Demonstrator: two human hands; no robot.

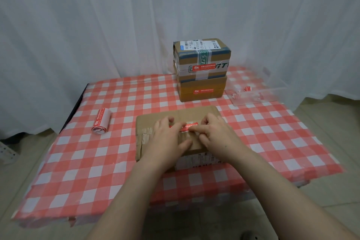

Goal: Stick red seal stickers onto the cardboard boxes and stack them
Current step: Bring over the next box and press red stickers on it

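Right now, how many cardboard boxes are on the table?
3: front box at front centre; top box stacked on bottom box at the back. None apparently hidden.

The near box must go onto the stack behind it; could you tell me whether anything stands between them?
Nothing visible: only bare cloth lies between the box and the stack; the roll lies left, the tray right.
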